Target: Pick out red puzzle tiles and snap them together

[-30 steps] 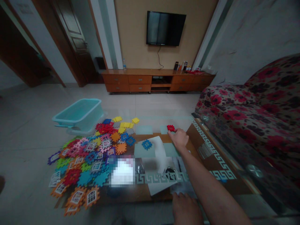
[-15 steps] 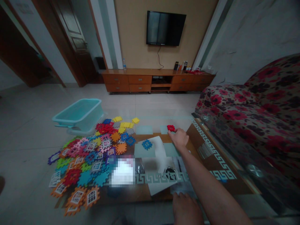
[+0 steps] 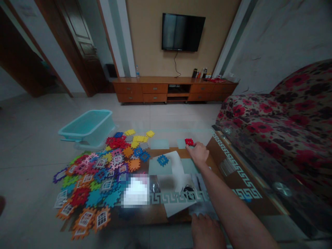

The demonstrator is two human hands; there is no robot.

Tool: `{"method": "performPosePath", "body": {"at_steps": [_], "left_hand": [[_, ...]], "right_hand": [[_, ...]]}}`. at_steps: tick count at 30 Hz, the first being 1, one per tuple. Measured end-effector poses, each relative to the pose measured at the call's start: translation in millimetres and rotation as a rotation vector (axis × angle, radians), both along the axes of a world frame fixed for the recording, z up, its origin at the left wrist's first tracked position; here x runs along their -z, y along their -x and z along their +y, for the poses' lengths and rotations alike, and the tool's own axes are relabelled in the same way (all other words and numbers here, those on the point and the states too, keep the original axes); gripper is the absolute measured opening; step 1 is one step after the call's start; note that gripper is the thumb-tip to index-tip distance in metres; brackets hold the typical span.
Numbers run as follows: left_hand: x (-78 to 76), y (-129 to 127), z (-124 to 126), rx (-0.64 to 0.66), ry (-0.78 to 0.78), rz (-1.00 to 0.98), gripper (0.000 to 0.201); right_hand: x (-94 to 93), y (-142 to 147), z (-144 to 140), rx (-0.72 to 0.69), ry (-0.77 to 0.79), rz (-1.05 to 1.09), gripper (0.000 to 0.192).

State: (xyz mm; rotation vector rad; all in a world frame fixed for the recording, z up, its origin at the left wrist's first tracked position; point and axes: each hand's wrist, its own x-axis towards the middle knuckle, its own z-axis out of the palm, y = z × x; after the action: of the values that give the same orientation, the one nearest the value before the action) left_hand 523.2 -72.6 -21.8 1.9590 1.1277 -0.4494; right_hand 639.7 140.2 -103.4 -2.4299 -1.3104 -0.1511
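My right hand (image 3: 199,153) reaches far across the glass-topped coffee table (image 3: 233,180), its fingertips pinching the near edge of a small red toothed foam tile (image 3: 189,141). That tile lies on a pale square patch by the table's far edge. A blue toothed tile (image 3: 162,160) lies alone on another pale square, left of the hand. My left hand (image 3: 206,230) rests flat on papers (image 3: 178,204) at the near edge and holds nothing. A large heap of coloured foam tiles (image 3: 103,173), many with window prints, covers the table's left side.
A turquoise plastic tub (image 3: 88,126) stands on the floor beyond the heap. A floral sofa (image 3: 285,128) runs along the right. A low wooden TV cabinet (image 3: 173,89) and a wall TV (image 3: 183,31) are at the back. A blurred white patch (image 3: 135,192) sits near the papers.
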Motion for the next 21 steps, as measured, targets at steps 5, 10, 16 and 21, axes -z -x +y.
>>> {"method": "performPosePath", "body": {"at_steps": [5, 10, 16, 21], "left_hand": [[-4.9, 2, 3, 0.021, 0.017, -0.003, 0.047], [-12.3, 3, 3, 0.056, 0.02, 0.014, 0.048], [-13.7, 3, 4, 0.054, 0.003, 0.022, 0.044], [-6.6, 7, 8, 0.092, -0.028, 0.009, 0.049]], "right_hand": [[-0.8, 0, 0, 0.0, 0.0, 0.003, 0.045], [0.1, 0, 0, 0.002, -0.011, 0.0, 0.048], [1.0, -3, 2, 0.037, -0.17, 0.267, 0.043], [-7.4, -19, -2, 0.165, -0.279, 0.443, 0.041]]}}
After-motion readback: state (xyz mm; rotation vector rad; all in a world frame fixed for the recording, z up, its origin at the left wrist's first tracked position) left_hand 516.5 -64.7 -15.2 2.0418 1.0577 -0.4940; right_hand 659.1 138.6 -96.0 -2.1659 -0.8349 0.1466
